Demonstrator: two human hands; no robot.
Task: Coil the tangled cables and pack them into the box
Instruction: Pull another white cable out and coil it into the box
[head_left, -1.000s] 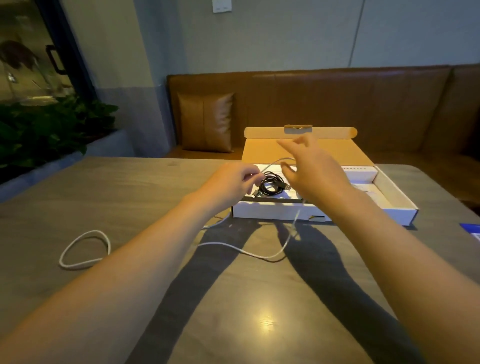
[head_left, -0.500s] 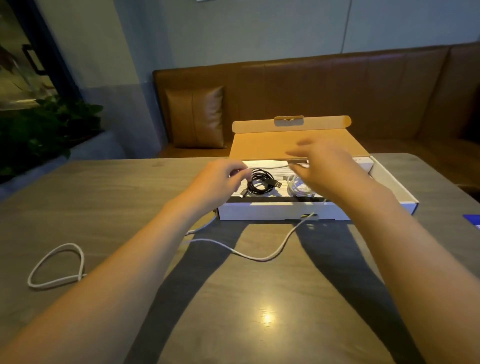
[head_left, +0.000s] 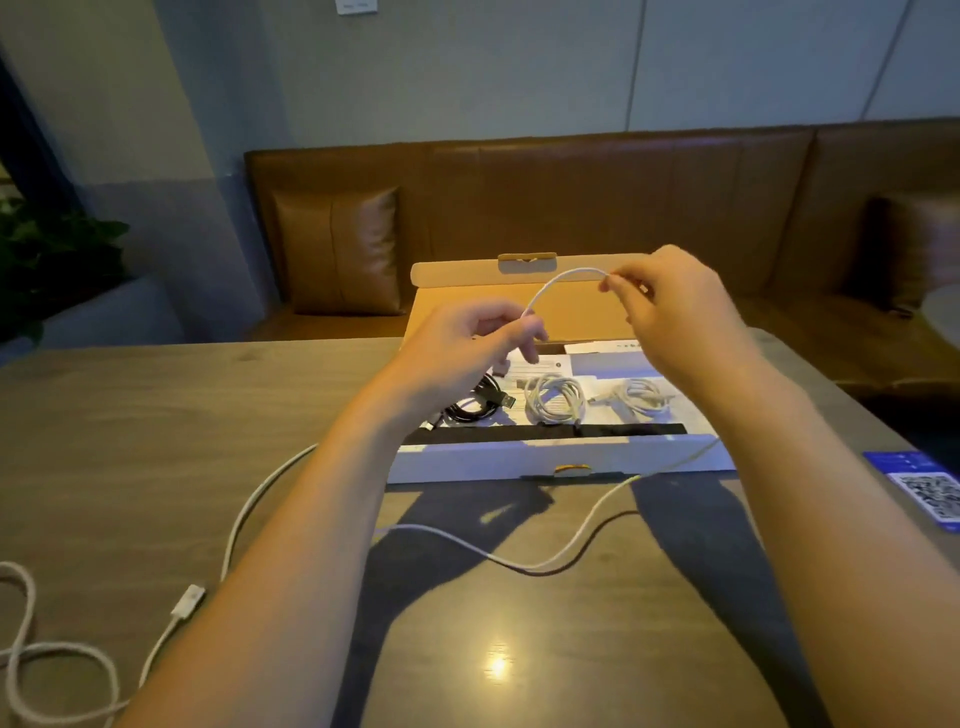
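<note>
A: Holding up a white cable (head_left: 558, 280) above the open box (head_left: 561, 460), both hands raised. Left hand (head_left: 467, 348) has fingers curled round one end of the arc, right hand (head_left: 670, 306) pinches the other end between thumb and fingertip.

B: Rest of that cable?

A: It drops behind the right forearm, crosses the box's front wall, sags in a loop on the table (head_left: 130, 415) and runs off left under the left arm. A white plug (head_left: 188, 603) lies near the left elbow; more loose white loops sit at the bottom-left corner, cut by the frame edge. Can't tell if those are the same cable.

B: Inside the box?

A: Three coils in a row: black coil (head_left: 475, 402) left, partly hidden by the left wrist, white coil (head_left: 553, 397) in the middle, another pale coil (head_left: 644, 395) right, blurry. Papers lie under them. Lid flap (head_left: 524, 270) stands up behind.

B: Surface, room?

A: Grey wood-grain table with a ceiling-light glare spot near the front edge and dark arm shadows. Brown leather bench (head_left: 571, 197) behind it, cushion (head_left: 337, 249) on the left, grey wall above, a plant (head_left: 47, 260) at far left.

B: Edges, space?

A: Box sits near the table's far edge. Bare tabletop left of the box and in front of it, apart from the cable. Blue card with a QR code (head_left: 924, 488) at the right edge, cut off.
</note>
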